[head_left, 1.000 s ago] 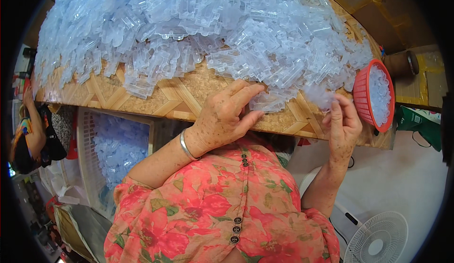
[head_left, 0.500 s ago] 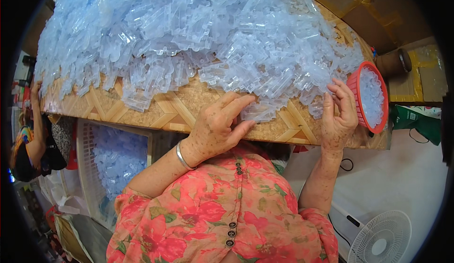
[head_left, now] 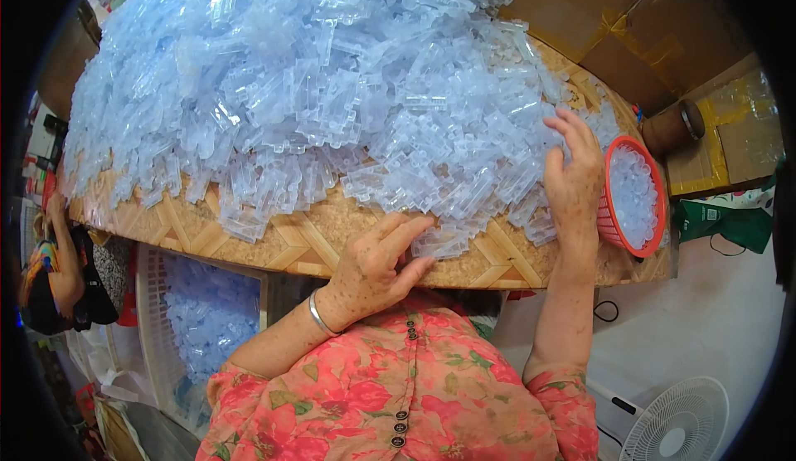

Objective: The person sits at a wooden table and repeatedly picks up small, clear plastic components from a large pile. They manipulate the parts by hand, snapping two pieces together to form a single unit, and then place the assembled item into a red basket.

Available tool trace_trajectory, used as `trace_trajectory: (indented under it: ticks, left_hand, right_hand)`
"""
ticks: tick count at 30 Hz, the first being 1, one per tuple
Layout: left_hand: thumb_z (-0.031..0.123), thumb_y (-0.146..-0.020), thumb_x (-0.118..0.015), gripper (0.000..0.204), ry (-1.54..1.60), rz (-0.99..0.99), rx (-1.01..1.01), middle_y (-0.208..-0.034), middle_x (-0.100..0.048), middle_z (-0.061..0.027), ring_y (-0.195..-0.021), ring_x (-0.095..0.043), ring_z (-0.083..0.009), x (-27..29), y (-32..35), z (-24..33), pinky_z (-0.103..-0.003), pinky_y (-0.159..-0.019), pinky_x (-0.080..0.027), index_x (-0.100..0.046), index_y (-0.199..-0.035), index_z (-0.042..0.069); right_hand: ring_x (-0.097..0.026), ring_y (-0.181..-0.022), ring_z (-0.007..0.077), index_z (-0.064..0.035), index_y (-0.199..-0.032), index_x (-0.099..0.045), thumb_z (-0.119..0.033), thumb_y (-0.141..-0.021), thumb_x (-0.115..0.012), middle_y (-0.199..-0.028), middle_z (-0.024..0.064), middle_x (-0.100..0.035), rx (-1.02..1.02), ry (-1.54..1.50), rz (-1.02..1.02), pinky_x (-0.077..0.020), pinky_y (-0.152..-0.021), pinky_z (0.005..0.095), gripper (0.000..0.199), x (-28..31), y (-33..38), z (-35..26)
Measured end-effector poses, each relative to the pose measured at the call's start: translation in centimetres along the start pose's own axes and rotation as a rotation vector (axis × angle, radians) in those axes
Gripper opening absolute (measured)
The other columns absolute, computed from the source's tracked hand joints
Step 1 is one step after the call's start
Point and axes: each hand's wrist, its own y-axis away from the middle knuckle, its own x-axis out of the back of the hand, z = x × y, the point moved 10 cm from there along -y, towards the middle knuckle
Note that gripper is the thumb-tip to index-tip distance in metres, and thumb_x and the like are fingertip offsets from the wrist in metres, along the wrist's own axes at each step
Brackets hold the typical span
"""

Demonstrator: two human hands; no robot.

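A large heap of clear, bluish plastic pieces (head_left: 274,88), flat and roughly rectangular, covers much of the wood-patterned table (head_left: 303,249). My left hand (head_left: 377,262), a silver bangle on its wrist, rests at the near table edge. Its thumb and fingers are apart beside a few loose pieces (head_left: 446,242), with nothing visibly gripped. Over the right side of the heap reaches my right hand (head_left: 576,183), fingers parted and tips close to the pieces. Just right of that hand stands a round red plastic basket (head_left: 605,225), filled with similar small clear pieces.
Below the table's left side sits a pale crate (head_left: 153,312) of clear pieces. Cardboard boxes (head_left: 638,38) and a brown cylindrical object (head_left: 673,127) stand at the far right. A white fan (head_left: 676,424) is at lower right. Another person's arm (head_left: 62,245) shows at far left.
My right hand has moved forward and slightly left, from beside the basket to over the heap. My left hand stays near the same loose pieces. The whole view has shifted a little.
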Motion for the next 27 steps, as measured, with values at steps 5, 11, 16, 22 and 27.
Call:
trace_trajectory:
  ticks: [5, 11, 16, 22, 27]
  left_hand:
    - [0.007, -0.079, -0.081, 0.048, 0.004, -0.005, 0.012, -0.084, -0.057, -0.0067, -0.059, -0.055, -0.0176, -0.1, 0.0, 0.1, -0.032, -0.056, -0.046, -0.066, -0.125, 0.005]
    - [0.007, -0.079, -0.082, 0.049, 0.006, 0.005, 0.003, -0.085, -0.059, -0.0064, -0.059, -0.055, -0.0166, 0.0, -0.1, 0.2, -0.031, -0.055, -0.045, -0.066, -0.125, 0.005]
    - [0.007, -0.078, -0.083, 0.05, -0.003, 0.009, -0.014, -0.086, -0.06, -0.0063, -0.059, -0.055, -0.0164, 0.0, -0.1, 0.2, -0.031, -0.054, -0.045, -0.066, -0.125, 0.004]
    - [0.007, -0.078, -0.082, 0.049, -0.017, 0.025, -0.018, -0.084, -0.059, -0.0073, -0.059, -0.055, -0.0179, 0.3, 0.1, 0.1, -0.032, -0.055, -0.045, -0.066, -0.125, 0.004]
    - [0.007, -0.078, -0.081, 0.047, -0.01, 0.015, 0.005, -0.081, -0.057, -0.0076, -0.059, -0.055, -0.0189, -0.1, 0.1, -0.1, -0.033, -0.056, -0.045, -0.067, -0.123, 0.004]
  right_hand:
    - [-0.059, -0.125, 0.036, -0.0067, -0.119, -0.071, -0.004, -0.087, -0.052, -0.13, 0.0168, -0.066, -0.036, 0.016, -0.121, -0.0449, -0.107, 0.046, 0.037, -5.2, -6.8, 4.6]
    - [-0.062, -0.122, 0.0346, -0.0097, -0.124, -0.07, -0.011, -0.089, -0.062, -0.127, 0.0188, -0.069, -0.209, 0.131, -0.369, -0.0463, -0.105, 0.0422, 0.035, -10.2, -10.0, 8.2]
    - [-0.068, -0.11, 0.034, -0.011, -0.117, -0.073, -0.016, -0.089, -0.069, -0.114, 0.0164, -0.074, -0.148, 0.028, -0.204, -0.0501, -0.099, 0.0433, 0.029, -7.0, -9.5, 5.6]
    - [-0.068, -0.109, 0.0237, -0.004, -0.116, -0.071, 0.0, -0.086, -0.062, -0.113, 0.0128, -0.074, -0.098, -0.463, -0.153, -0.0496, -0.099, 0.0347, 0.032, -1.1, -2.2, -1.0]
    - [-0.064, -0.117, 0.0215, -0.002, -0.113, -0.071, 0.01, -0.082, -0.06, -0.125, 0.0118, -0.071, -0.121, -0.704, -0.233, -0.0476, -0.103, 0.035, 0.035, 1.0, 5.7, -1.8]
